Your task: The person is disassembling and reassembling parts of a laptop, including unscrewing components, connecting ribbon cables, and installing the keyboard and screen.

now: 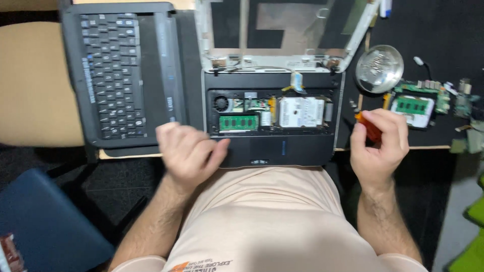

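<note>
1. Opened laptop base (269,113): black plastic shell, rectangular, green memory stick and silver drive exposed, at counter (393,147) edge.
2. Left hand (187,151): loosely curled, empty, resting on its front left corner.
3. Right hand (379,146): just right of base, clenched around orange-handled tool (368,127).
4. Detached keyboard panel (123,75) left; round shiny metal dish (379,68) right.

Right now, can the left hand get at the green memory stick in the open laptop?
Probably yes. The left hand rests on the laptop's front edge, empty, just below the green memory stick. Nothing covers the stick; the keyboard panel lies off to the side.
</note>
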